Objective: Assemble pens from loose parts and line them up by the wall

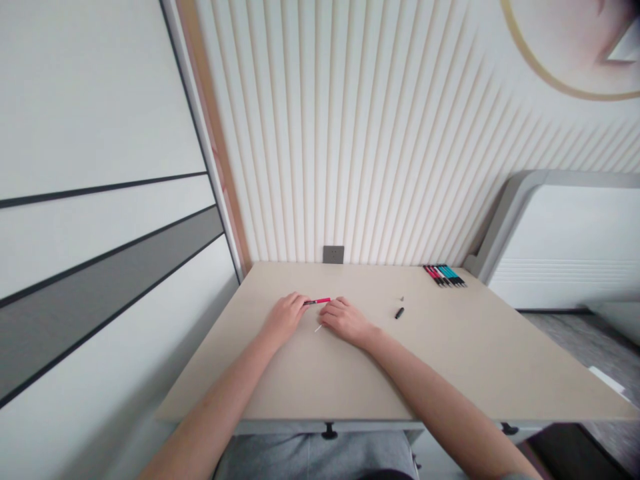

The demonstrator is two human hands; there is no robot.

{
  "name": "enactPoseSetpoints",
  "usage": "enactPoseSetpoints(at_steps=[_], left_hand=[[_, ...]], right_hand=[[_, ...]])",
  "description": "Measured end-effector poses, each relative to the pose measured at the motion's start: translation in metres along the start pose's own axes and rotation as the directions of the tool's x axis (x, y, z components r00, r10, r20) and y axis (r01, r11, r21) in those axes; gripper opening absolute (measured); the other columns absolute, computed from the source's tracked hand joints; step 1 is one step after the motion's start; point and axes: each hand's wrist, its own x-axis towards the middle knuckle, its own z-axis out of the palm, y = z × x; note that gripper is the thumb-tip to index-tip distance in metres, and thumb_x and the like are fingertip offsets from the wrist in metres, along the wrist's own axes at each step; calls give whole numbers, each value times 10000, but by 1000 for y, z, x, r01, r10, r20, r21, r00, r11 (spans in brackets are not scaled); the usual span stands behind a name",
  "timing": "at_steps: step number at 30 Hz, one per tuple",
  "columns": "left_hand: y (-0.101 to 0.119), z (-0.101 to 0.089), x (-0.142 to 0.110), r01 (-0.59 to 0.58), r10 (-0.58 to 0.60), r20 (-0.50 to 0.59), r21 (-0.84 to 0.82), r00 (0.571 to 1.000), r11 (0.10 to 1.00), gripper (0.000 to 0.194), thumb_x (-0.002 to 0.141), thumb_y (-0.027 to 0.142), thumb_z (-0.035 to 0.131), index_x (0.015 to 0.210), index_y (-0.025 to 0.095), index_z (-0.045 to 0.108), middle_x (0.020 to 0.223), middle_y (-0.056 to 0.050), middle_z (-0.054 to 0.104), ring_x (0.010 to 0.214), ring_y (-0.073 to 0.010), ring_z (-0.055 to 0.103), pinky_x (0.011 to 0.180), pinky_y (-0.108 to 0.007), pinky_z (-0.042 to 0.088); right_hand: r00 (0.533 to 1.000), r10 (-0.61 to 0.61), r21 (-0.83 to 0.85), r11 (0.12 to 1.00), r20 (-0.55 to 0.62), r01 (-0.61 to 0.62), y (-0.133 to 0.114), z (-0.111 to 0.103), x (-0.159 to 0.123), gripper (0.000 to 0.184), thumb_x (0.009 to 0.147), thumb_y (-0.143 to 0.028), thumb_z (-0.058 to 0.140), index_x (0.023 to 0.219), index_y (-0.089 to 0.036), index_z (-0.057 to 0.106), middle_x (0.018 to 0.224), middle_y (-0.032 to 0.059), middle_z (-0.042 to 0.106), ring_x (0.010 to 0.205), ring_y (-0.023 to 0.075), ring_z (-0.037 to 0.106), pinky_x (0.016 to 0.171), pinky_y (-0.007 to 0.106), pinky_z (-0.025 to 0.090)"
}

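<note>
My left hand (pixel 287 315) is closed on the black end of a slim red-and-black pen (pixel 320 301), which lies nearly level between my hands. The pen's red end reaches the fingertips of my right hand (pixel 345 321). That hand is curled low over the table, and a thin white stick like a pen refill (pixel 318 328) pokes out from under its fingers. Whether its fingertips also grip the pen is hard to see. To the right lie a short black pen part (pixel 399 313) and a tiny grey cone-shaped piece (pixel 402 299).
A row of several red, white and blue pens with black ends (pixel 445 275) lies at the table's back right. The beige table (pixel 480 360) meets a ribbed wall with a dark socket (pixel 333 254). A white cabinet (pixel 100 267) stands left, a headboard (pixel 565 247) right.
</note>
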Motion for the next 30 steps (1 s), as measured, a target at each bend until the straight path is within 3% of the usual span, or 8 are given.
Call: enactPoseSetpoints(at_steps=[3,6,10,14,21,30], left_hand=[[-2,1,0,4,-4,-1,-12,1000,1000,175,944,266,451,1021,204,595,959,-54,599,864,-171,574,778,-300,442],[-3,2,1,5,-5,-3,-27,1000,1000,178,942,266,458,1025,205,603,965,-56,599,874,-170,575,792,-305,446],[-3,1,1,-5,5,1,-22,1000,1000,172,937,252,467,1028,203,604,972,-54,601,883,-171,575,799,-310,448],[-3,1,2,-19,19,16,-1,1000,1000,158,932,241,477,1025,198,598,967,-51,603,873,-173,578,783,-308,449],[-1,3,1,-69,69,32,0,997,998,159,930,232,477,1026,210,602,963,-46,610,894,-174,574,808,-316,444],[6,2,1,-159,157,81,18,984,987,161,930,237,479,1031,210,601,938,-49,611,882,-180,572,791,-319,435]], right_hand=[[999,25,72,997,-20,-24,-4,-6,-5,233,975,-254,395,989,-196,620,925,84,652,915,186,559,879,334,372],[986,157,155,977,-63,-145,-2,-13,-18,249,978,-295,385,1004,-210,618,872,74,645,829,175,577,824,312,402],[921,375,232,910,-108,-343,11,-22,-37,262,974,-312,378,1027,-222,619,897,72,637,801,171,587,760,292,428],[868,484,291,851,-112,-437,23,-22,-45,245,957,-299,405,1007,-208,627,902,67,635,799,164,595,744,279,441],[877,471,337,844,-93,-418,19,-11,-40,242,949,-294,422,999,-213,644,914,62,645,813,158,600,756,281,451],[912,396,334,879,-112,-340,9,-14,-36,255,927,-204,416,1067,-213,629,950,75,633,862,171,592,786,294,459]])
